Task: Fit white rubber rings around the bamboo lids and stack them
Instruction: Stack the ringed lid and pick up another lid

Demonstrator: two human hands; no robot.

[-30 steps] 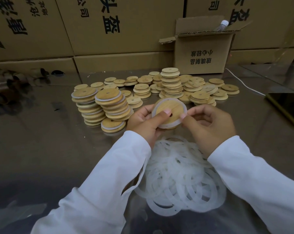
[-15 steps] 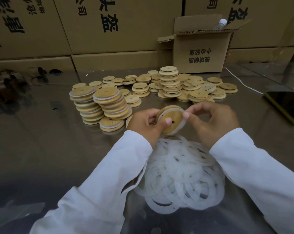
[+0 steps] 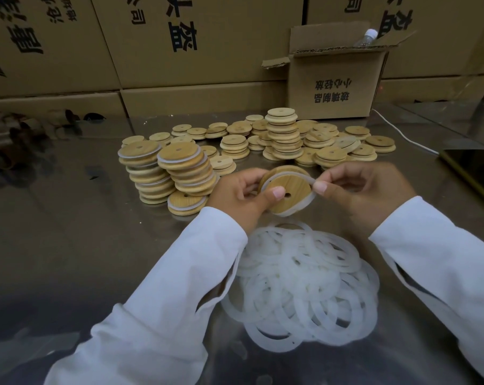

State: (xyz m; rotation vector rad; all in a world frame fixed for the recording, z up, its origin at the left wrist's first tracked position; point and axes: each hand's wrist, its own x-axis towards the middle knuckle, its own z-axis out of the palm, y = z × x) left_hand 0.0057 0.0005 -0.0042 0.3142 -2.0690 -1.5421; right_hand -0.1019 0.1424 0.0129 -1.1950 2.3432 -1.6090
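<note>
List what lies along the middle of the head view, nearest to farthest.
pile of white rubber rings → held bamboo lid → tall stack of bare lids → open cardboard box

Two hands [image 3: 236, 194] [image 3: 365, 190], one phone [image 3: 475, 173], one bottle [image 3: 367, 37]

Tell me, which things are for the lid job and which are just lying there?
For the job: held lid, white ring on it, ring pile, ringed stacks, bare lids.
Just lying about: phone, white cable, small open box, bottle.
</note>
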